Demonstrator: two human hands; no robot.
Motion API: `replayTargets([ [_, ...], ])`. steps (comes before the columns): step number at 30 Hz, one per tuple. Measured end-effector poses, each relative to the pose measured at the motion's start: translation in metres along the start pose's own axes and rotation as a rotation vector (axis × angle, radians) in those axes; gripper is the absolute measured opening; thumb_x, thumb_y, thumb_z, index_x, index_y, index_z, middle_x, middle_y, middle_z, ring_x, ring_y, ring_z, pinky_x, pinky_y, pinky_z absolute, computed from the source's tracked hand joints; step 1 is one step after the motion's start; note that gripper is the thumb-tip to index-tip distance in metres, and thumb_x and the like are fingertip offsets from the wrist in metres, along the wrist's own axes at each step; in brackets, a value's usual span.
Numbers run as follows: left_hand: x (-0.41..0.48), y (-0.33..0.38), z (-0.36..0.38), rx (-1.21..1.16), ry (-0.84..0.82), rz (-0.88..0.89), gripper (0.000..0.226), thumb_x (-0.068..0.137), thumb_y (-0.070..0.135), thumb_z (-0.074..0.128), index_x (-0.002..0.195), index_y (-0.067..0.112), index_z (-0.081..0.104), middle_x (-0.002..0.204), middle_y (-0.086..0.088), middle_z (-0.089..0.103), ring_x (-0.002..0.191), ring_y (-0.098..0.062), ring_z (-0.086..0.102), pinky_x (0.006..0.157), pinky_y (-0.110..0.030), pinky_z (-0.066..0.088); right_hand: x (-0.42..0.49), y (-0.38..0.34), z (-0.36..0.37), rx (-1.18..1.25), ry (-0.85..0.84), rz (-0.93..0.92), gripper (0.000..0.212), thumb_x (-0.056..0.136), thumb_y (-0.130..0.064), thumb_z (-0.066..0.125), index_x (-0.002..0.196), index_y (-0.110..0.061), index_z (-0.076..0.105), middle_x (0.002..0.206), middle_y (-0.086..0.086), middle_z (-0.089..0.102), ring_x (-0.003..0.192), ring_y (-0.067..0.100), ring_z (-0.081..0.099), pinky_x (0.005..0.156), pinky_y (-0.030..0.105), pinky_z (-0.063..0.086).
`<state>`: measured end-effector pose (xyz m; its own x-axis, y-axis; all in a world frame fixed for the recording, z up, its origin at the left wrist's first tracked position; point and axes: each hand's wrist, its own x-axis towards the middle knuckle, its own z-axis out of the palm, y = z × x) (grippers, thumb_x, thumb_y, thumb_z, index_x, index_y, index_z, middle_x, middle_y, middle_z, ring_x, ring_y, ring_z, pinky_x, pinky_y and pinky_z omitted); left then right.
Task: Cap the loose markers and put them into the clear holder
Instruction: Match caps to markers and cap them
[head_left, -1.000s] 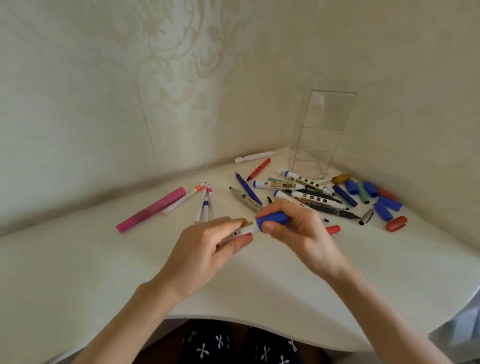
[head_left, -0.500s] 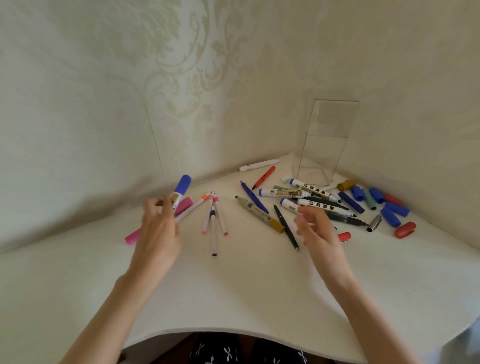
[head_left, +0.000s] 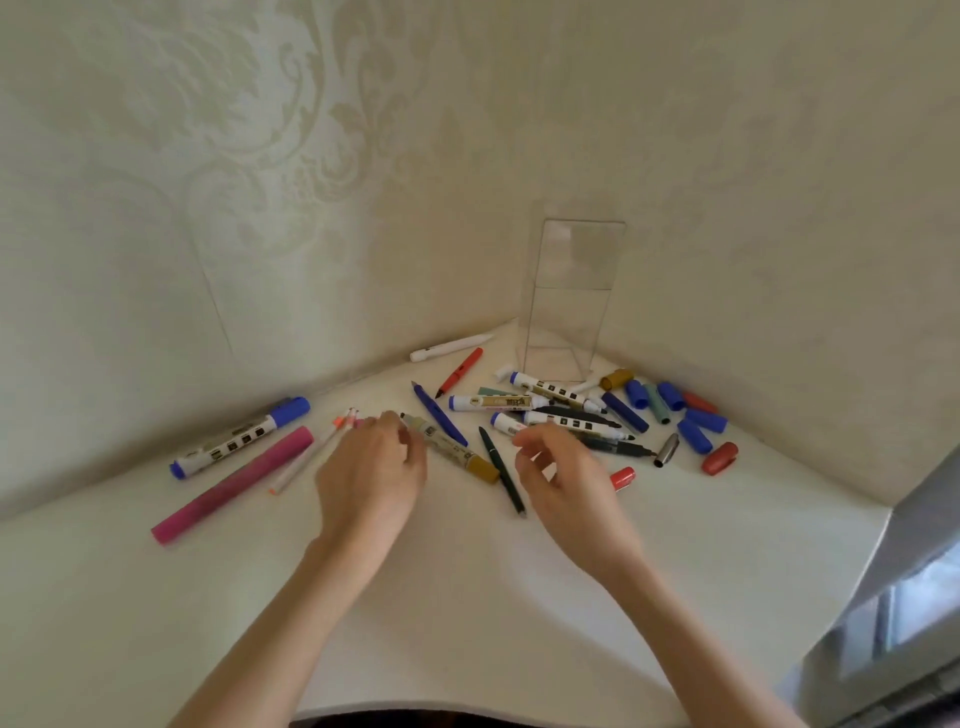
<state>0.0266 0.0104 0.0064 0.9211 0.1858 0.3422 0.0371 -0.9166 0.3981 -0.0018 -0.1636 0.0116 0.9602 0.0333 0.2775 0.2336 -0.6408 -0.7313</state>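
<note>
pink marker (head_left: 232, 485), cream damask wallpaper (head_left: 260, 156)

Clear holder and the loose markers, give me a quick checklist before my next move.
1. Clear plastic holder upright in the corner: ok.
2. Holder has markers in it: not ok, it looks empty.
3. Blue-capped white marker capped, lying on the white table: ok.
4. Left hand free: ok.
5. Right hand free: ok.
6. Loose blue caps within view: ok.
</note>
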Motion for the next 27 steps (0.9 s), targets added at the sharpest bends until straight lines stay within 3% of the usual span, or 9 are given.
replayTargets([
  [4, 0.015, 0.048, 0.034, 0.19, -0.112, -0.04, 0.061, 0.088, 0.063, 0.031, 0.101, 0.009, 0.055, 0.091, -0.007, 0.063, 0.085, -0.022, 0.057, 0.069, -0.031, 0.047, 0.055, 0.036, -0.042, -0.125, 0.184, 0.079, 0.021, 0.095, -0.012, 0.045, 0.108, -0.012, 0.062, 0.105, 0.002, 0.063, 0.095, 0.017, 0.059, 0.078, 0.023, 0.043],
  [7, 0.021, 0.056, 0.045, 0.247, -0.161, -0.098, 0.063, 0.087, 0.06, 0.04, 0.12, 0.007, 0.044, 0.113, -0.011, 0.058, 0.104, -0.027, 0.052, 0.083, -0.036, 0.04, 0.105, 0.073, -0.065, -0.151, 0.222, 0.171, 0.024, 0.095, -0.009, 0.044, 0.112, -0.008, 0.061, 0.113, 0.009, 0.063, 0.1, 0.023, 0.059, 0.081, 0.028, 0.045],
  [9, 0.024, 0.055, 0.048, 0.217, -0.174, -0.142, 0.06, 0.086, 0.054, 0.047, 0.124, 0.007, 0.039, 0.117, -0.01, 0.057, 0.108, -0.028, 0.05, 0.087, -0.037, 0.039, 0.129, 0.096, -0.068, -0.273, 0.174, 0.198, 0.026, 0.093, -0.01, 0.048, 0.116, -0.01, 0.06, 0.12, 0.01, 0.059, 0.108, 0.025, 0.055, 0.092, 0.034, 0.045],
  [13, 0.028, 0.045, 0.049, 0.148, -0.197, -0.216, 0.052, 0.086, 0.044, 0.053, 0.121, 0.008, 0.037, 0.113, -0.009, 0.059, 0.104, -0.027, 0.054, 0.086, -0.038, 0.045, 0.151, 0.123, -0.061, -0.457, 0.043, 0.184, 0.032, 0.087, -0.016, 0.057, 0.119, -0.014, 0.059, 0.123, 0.011, 0.059, 0.113, 0.027, 0.052, 0.099, 0.04, 0.043],
  [19, 0.03, 0.034, 0.039, 0.208, -0.271, -0.214, 0.037, 0.087, 0.033, 0.052, 0.113, 0.009, 0.045, 0.111, -0.009, 0.057, 0.099, -0.025, 0.057, 0.076, -0.032, 0.045, 0.151, 0.126, -0.06, -0.49, -0.027, 0.124, 0.024, 0.089, -0.023, 0.059, 0.11, -0.012, 0.064, 0.113, 0.011, 0.063, 0.1, 0.027, 0.058, 0.088, 0.038, 0.047],
  [23, 0.029, 0.029, 0.031, 0.167, -0.228, -0.195, 0.031, 0.088, 0.03, 0.052, 0.109, 0.009, 0.046, 0.108, -0.011, 0.054, 0.093, -0.025, 0.057, 0.068, -0.03, 0.044, 0.145, 0.12, -0.061, -0.564, -0.03, 0.065, 0.021, 0.089, -0.025, 0.06, 0.106, -0.014, 0.067, 0.107, 0.011, 0.063, 0.092, 0.025, 0.058, 0.082, 0.036, 0.047],
  [25, 0.026, 0.025, 0.024, 0.042, -0.15, -0.175, 0.028, 0.085, 0.024, 0.056, 0.105, 0.008, 0.044, 0.103, -0.012, 0.05, 0.086, -0.027, 0.058, 0.067, -0.035, 0.051, 0.139, 0.103, -0.062, -0.463, 0.082, 0.052, 0.024, 0.091, -0.028, 0.056, 0.109, -0.015, 0.064, 0.108, 0.008, 0.061, 0.093, 0.023, 0.057, 0.081, 0.033, 0.047],
  [27, 0.021, 0.022, 0.015, -0.136, -0.06, -0.104, 0.024, 0.083, 0.016, 0.058, 0.098, 0.009, 0.041, 0.098, -0.01, 0.044, 0.075, -0.027, 0.056, 0.062, -0.039, 0.051, 0.125, 0.076, -0.061, -0.095, 0.203, 0.086, 0.023, 0.093, -0.031, 0.053, 0.108, -0.015, 0.059, 0.103, 0.003, 0.062, 0.09, 0.018, 0.059, 0.078, 0.03, 0.047],
])
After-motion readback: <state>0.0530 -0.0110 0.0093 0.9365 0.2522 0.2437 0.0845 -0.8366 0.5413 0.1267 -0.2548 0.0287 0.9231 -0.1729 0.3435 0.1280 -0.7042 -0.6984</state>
